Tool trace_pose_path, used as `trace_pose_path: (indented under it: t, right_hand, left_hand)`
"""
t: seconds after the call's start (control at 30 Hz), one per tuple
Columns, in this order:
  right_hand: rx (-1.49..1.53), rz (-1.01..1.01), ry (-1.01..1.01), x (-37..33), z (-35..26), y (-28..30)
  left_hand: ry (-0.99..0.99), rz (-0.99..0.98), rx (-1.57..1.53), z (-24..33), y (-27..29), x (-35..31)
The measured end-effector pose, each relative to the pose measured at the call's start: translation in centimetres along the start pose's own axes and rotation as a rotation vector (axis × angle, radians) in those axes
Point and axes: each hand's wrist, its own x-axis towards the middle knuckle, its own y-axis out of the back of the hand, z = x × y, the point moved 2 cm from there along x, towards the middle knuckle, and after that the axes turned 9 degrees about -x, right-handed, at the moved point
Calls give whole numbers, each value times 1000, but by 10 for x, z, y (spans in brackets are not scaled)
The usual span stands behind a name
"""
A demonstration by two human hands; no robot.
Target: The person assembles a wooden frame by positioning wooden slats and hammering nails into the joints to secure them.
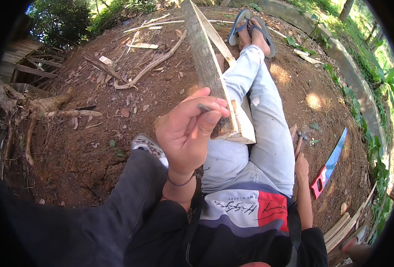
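The wooden assembly (206,73) lies lengthwise over the lap, near end above the thighs (268,160), far end ahead, left of the 2 feet (260,42). Left hand (183,133): left of the near end, thin rod (203,107) between thumb and fingers. Right hand (302,166): right of the thighs, on the hammer (298,146). Saw (333,158): on the ground (290,100), right of the hammer. Wood strips (346,229): behind the saw. Branch (154,66): on the ground, left of the assembly. Wall (358,74): beyond the saw, far right. Another person's leg (121,209): left of the left forearm.
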Motion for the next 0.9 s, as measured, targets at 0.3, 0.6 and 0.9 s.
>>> trace_pose_path:
  t: [0.3, 0.6, 0.9]
  right_hand:
    - [564, 35, -161, 12, 16, -6]
    - [762, 32, -25, 12, -14, 31]
    - [816, 91, -16, -19, -66, 105]
  left_hand:
    - [-9, -51, 75, 4, 0, 3]
    - [57, -39, 62, 9, -3, 4]
    - [-18, -124, 55, 6, 8, 3]
